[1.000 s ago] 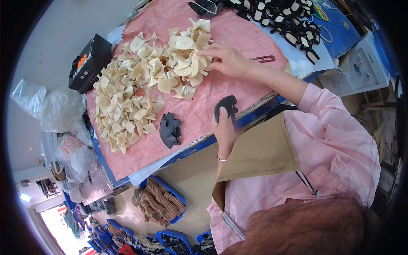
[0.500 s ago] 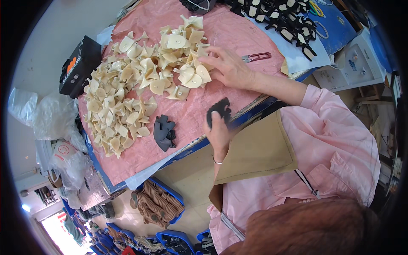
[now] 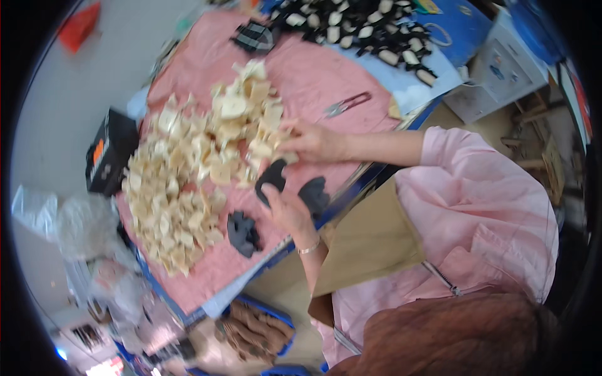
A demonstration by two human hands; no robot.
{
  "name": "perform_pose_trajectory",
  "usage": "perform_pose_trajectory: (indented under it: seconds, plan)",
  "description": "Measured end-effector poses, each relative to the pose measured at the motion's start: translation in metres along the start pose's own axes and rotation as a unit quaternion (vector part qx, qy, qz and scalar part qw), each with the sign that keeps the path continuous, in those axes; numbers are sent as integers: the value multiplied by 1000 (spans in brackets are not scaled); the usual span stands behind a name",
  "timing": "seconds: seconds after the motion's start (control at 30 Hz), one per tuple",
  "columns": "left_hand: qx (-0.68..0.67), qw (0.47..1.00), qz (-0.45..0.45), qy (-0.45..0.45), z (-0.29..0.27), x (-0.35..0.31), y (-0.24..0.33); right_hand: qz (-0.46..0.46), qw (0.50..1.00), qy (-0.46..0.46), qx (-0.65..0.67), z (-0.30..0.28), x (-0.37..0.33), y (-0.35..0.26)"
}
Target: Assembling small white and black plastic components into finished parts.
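My left hand (image 3: 290, 212) is closed on a dark grey scalloped piece of soft material (image 3: 273, 178), held above the table's near edge. Just right of that hand lies another dark grey piece (image 3: 315, 197). My right hand (image 3: 313, 143) reaches to the right side of a large heap of cream curved pieces with short stems (image 3: 219, 173). Its fingertips are at the heap's edge; blur hides whether they grip one. A crumpled dark grey piece (image 3: 243, 234) rests left of my left hand.
Thread snips with red handles (image 3: 348, 104) lie beyond my right hand. Black straps with pale pads (image 3: 370, 31) and a dark checked bundle (image 3: 256, 37) are at the back. A black box (image 3: 111, 150) stands left. Pink sheeting (image 3: 338, 69) covers the table; a blue crate (image 3: 285, 313) stands below.
My left hand has moved left and closer to the heap with a dark grey piece. Another such piece now shows beside it. My right hand stays by the heap. The whole view has shifted.
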State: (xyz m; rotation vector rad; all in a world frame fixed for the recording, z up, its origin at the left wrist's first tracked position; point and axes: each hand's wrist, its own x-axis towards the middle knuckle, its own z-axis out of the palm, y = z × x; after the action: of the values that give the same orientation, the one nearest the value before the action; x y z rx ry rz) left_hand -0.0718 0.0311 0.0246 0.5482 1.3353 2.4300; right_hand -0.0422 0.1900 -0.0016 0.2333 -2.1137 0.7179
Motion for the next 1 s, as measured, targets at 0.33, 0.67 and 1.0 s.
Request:
perform_pose_trajectory:
  seconds: [0.33, 0.67, 1.0]
  plan:
    - [89, 991, -32, 92, -28, 10, -3, 219, 932, -20, 289, -17, -5, -13]
    - [2, 992, -21, 123, -16, -11, 33, 389, 745, 51, 540, -49, 7, 10]
    - [-22, 980, -193, 47, 19, -54, -3, 163, 983, 25, -85, -57, -30, -7]
